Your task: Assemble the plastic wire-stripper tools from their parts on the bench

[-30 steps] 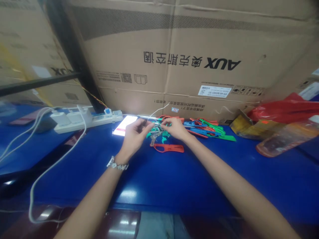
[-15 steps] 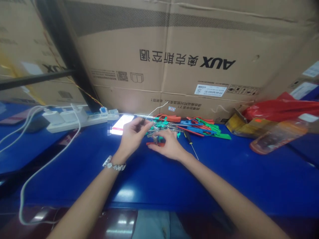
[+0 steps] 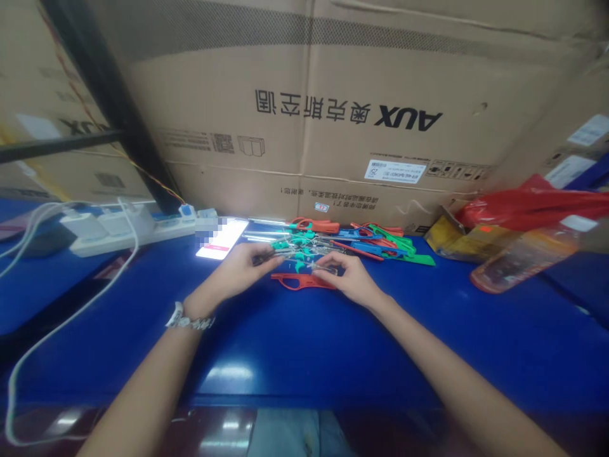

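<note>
Plugs (image 3: 111, 222) hide most of the sockets on the white power strip (image 3: 166, 230) at far left. Next comes a phone (image 3: 221, 241), its glowing screen washed out and one patch broken into blocks, so nothing on it can be read. The person's left hand (image 3: 240, 273), a silver band (image 3: 190, 322) at its wrist, sits just right of and nearer than the phone. Its thumb and fingertips are close together; something dark shows there, but whether they grip it cannot be told. Both forearms run out at the bottom edge.

Between and beyond the hands lies a tangle of green and metal parts (image 3: 304, 240), too crowded to separate. A red handle piece (image 3: 297, 283) lies nearer on the blue table (image 3: 309, 349), its right end covered by the right hand (image 3: 349, 278). That hand's thumb and fingers pinch a small clear part (image 3: 327, 270), blurred and partly covered.

Farther right are overlapping coloured handles (image 3: 394, 246), then an opened yellow box (image 3: 454, 240), a tilted bottle (image 3: 528, 259) and a red bag (image 3: 537, 202) cut off by the frame.
</note>
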Motion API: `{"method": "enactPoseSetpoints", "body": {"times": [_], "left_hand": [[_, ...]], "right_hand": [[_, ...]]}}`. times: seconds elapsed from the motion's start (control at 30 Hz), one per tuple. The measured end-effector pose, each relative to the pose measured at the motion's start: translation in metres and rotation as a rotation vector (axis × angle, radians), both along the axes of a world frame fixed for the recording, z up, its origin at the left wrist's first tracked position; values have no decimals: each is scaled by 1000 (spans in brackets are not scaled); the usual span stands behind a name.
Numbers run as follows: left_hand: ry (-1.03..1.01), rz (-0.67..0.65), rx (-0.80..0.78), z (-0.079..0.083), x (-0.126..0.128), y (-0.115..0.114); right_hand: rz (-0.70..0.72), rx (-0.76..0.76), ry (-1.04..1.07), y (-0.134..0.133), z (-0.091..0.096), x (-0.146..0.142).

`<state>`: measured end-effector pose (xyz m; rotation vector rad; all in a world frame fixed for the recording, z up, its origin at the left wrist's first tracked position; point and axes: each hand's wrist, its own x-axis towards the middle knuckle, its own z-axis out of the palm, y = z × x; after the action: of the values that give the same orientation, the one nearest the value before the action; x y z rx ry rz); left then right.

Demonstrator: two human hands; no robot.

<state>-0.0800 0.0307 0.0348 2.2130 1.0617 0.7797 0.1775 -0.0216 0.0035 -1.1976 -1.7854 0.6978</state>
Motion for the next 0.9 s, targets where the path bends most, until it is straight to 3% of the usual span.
{"method": "enactPoseSetpoints", "body": {"times": [0.2, 0.47, 0.63, 0.73, 0.9], "left_hand": [[157, -25, -68, -10, 2, 1], [230, -43, 90, -21, 1, 6], [114, 25, 282, -18, 19, -7], [113, -87, 262, -22, 33, -17], [221, -67, 265, -29, 45, -23]], "right_hand": [[57, 37, -193, 0, -8, 4], [42, 6, -204, -3, -9, 7], [24, 50, -182, -2, -9, 5], [16, 57, -174, -3, -10, 4], [11, 55, -171, -5, -8, 2]]}}
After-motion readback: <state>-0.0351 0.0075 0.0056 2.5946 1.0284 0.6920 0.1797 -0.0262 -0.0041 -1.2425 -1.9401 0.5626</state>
